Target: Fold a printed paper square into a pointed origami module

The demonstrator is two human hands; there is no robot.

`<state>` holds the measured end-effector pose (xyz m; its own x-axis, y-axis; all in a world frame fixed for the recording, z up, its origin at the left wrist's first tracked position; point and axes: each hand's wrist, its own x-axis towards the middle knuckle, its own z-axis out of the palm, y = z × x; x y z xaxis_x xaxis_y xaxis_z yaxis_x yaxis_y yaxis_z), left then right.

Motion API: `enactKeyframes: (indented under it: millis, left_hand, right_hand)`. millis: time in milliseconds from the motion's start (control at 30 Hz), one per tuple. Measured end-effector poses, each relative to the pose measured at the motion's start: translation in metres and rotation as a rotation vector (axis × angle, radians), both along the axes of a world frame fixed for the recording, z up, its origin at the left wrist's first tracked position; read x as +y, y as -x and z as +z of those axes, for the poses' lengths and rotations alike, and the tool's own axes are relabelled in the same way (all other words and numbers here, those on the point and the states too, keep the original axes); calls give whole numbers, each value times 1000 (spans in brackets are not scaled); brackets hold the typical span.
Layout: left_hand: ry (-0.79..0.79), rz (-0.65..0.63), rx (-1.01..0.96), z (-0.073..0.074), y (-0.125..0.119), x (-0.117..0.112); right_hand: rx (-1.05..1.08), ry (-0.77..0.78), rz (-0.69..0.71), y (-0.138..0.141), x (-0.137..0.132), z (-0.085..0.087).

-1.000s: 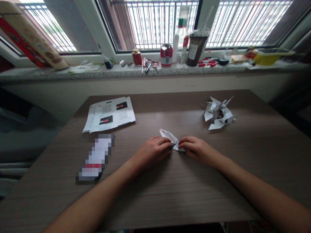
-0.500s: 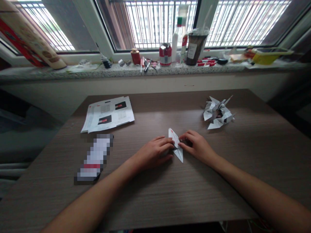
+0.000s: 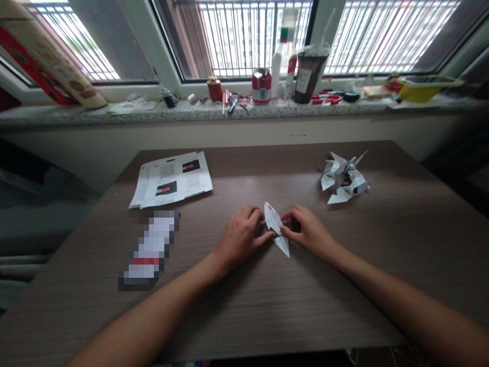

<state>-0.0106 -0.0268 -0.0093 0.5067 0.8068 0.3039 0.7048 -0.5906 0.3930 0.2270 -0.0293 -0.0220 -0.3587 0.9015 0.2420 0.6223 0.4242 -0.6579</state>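
A small folded piece of white printed paper point(image 3: 275, 228), pointed at both ends, lies on the brown wooden table point(image 3: 244, 306) between my hands. My left hand point(image 3: 240, 237) pinches its left side with curled fingers. My right hand point(image 3: 310, 232) pinches its right side, fingers closed on the fold. The paper stands almost end-on to me, one tip toward the window and the other toward me.
A pile of finished folded paper shapes point(image 3: 344, 178) sits at the table's back right. Printed sheets point(image 3: 171, 179) lie at the back left, with a blurred flat object point(image 3: 151, 250) in front of them. The windowsill point(image 3: 191, 112) holds a can, bottles, a cup and small clutter.
The folded paper has turned from lying slantwise to pointing toward and away from me. Both hands shifted slightly with it and keep their pinch.
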Motion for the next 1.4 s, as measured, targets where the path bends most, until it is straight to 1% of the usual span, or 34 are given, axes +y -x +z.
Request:
enactKeyframes:
  millis: [100,300,433,600,800,967,1067,1267,1400]
  left_hand:
    - [8,26,-24,0,0,0]
    - [4,-36,-66,-4,1,1]
    - [4,-34,-85,-5,2,1]
    - [14,-31,-83,-5,3,2]
    - [-32,-60,-59,-5,3,0]
    - [1,-43,-88,-7,3,1]
    - [7,-58,-85,-7,4,2]
    - [-54,-78,-35,-8,3,0]
    - [3,-61,-73,-10,4,1]
  right_hand:
    - [28,22,10,-1,1,-1]
    - [25,54,12,-3,2,0]
    - [19,60,22,-4,2,1]
    - [34,83,29,-5,2,2]
    - [4,53,51,-6,3,-1]
    - [10,72,56,-7,3,0]
    - [10,81,57,-7,3,0]
    - [1,64,64,-6,2,1]
    - [-1,78,73,-6,3,2]
